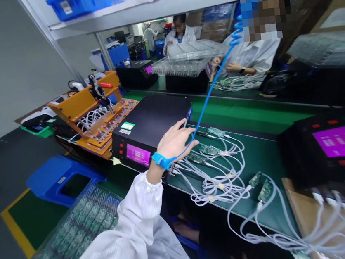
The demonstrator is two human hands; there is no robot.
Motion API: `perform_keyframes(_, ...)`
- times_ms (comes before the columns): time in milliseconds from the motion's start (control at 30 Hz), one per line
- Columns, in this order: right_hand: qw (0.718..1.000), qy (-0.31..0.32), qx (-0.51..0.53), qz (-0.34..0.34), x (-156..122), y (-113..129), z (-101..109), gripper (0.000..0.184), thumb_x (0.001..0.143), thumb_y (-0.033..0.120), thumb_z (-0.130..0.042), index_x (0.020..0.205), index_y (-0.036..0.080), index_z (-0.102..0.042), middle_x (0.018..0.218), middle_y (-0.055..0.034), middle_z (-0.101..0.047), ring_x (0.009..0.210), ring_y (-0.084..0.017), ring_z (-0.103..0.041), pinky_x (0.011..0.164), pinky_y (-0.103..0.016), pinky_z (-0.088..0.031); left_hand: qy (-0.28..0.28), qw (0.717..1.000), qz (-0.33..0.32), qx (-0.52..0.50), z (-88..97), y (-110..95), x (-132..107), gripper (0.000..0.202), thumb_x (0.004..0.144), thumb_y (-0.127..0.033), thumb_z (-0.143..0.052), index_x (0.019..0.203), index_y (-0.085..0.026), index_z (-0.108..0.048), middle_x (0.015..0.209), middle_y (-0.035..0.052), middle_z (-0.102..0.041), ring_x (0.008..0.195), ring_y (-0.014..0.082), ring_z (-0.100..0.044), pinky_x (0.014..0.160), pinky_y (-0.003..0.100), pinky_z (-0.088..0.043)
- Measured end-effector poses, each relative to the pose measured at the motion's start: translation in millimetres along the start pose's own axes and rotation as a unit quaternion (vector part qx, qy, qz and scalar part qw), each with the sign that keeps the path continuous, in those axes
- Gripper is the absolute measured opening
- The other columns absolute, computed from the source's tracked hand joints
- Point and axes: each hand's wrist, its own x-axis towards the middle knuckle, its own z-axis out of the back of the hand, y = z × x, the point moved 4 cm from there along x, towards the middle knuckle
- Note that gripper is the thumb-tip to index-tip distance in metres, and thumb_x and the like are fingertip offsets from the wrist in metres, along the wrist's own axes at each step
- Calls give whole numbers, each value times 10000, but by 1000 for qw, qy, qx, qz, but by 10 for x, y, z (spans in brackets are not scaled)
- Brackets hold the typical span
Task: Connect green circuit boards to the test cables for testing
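Note:
My left hand (175,140) reaches forward over the edge of a black tester box (153,121) with a purple display. Its fingers are stretched out and apart, holding nothing, close to a small blue-tipped tool (189,116) lying on the box. A blue wrist strap (162,160) with a coiled blue cord (216,74) is on that wrist. Just to the right, several small green circuit boards (207,149) with white cables (222,180) lie on the green mat. My right hand is out of view.
An orange test fixture (92,113) stands left of the tester. A second black unit with a purple screen (342,143) sits at right. Trays of boards (78,231) lie near my elbow, beside a blue stool (60,179). Other people in white coats work across the bench.

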Motion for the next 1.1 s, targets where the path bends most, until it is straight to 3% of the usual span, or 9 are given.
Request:
perform_keyframes(67, 999, -10, 7, 51, -146, 73, -174, 304, 571, 657, -606, 423, 392, -588, 542, -138, -665, 564, -534, -694, 455, -652, -507, -5, 1000, 2, 3, 2, 0, -4, 413, 1007, -380, -641, 1371, -186, -649, 1334, 92, -732, 1583, 242, -352, 1260, 436, -405)
perform_keyframes(133, 989, 40, 25, 141, -389, 390, -256, 50, 584, 487, -674, 578, 479, -723, 623, -88, -747, 599, -464, -736, 492, -549, -609, -10, 1000, 5, 7, 3, 2, -2, 404, 1005, -371, -642, 1360, -180, -660, 1356, 94, -723, 1579, 241, -360, 1262, 427, -403)
perform_keyframes(200, 968, 78, 26, 239, -596, 939, -161, 309, 715, 424, -708, 977, 575, -773, 856, 4, -826, 703, -375, -792, 532, -448, -672, -12, 1000, 7, 12, 5, -2, 3, 401, 1004, -362, -639, 1359, -177, -663, 1377, 91, -714, 1577, 241, -365, 1267, 424, -397)
perform_keyframes(267, 948, 37, 22, 316, -625, 1599, 136, 381, 911, 370, -643, 1262, 508, -700, 1049, 16, -825, 888, -311, -812, 721, -411, -707, -6, 1000, 11, 19, 8, -7, 7, 400, 1002, -352, -638, 1362, -180, -663, 1388, 87, -710, 1577, 240, -366, 1267, 425, -397)
perform_keyframes(400, 941, -77, -77, 320, -10, 2668, 785, 301, 1085, 266, -447, 1162, 241, -737, 1024, -90, -764, 924, -258, -761, 832, -379, -618, 2, 999, 26, 29, 17, -4, 7, 404, 990, -353, -650, 1360, -191, -664, 1433, 84, -681, 1568, 248, -383, 1253, 425, -416)
perform_keyframes(500, 939, -62, -210, 267, 736, 3045, 903, 303, 1073, 194, -443, 1115, 184, -744, 1108, -126, -709, 948, -247, -728, 806, -336, -561, 3, 1000, 17, 24, 17, 4, 13, 399, 993, -359, -642, 1359, -203, -661, 1400, 68, -704, 1581, 242, -358, 1253, 427, -415)
perform_keyframes(700, 906, 7, -343, 249, 1620, 3126, 600, 289, 1010, 137, -498, 1207, 150, -709, 1224, -160, -646, 1076, -275, -689, 868, -343, -520, 2, 1000, 6, 15, -13, 49, 27, 399, 982, -347, -643, 1351, -197, -660, 1349, 79, -732, 1581, 250, -356, 1264, 450, -401)
perform_keyframes(933, 900, 12, -327, 289, 1678, 3054, 561, 190, 981, 143, -549, 1097, 138, -699, 1167, -170, -686, 1133, -291, -635, 941, -351, -480, -25, 1000, -13, 7, -38, 80, 26, 345, 994, -331, -634, 1306, -189, -677, 1301, 93, -749, 1555, 273, -396, 1241, 452, -429)
perform_keyframes(1100, 949, -72, -106, 287, 1561, 2917, 930, 139, 1017, 249, -483, 1089, 176, -576, 968, -99, -720, 878, -254, -669, 802, -345, -485, -126, 992, -3, -30, 61, -148, -75, 273, 1052, -231, -503, 1252, -175, -680, 1298, 123, -713, 1380, 261, -565, 1137, 398, -500)
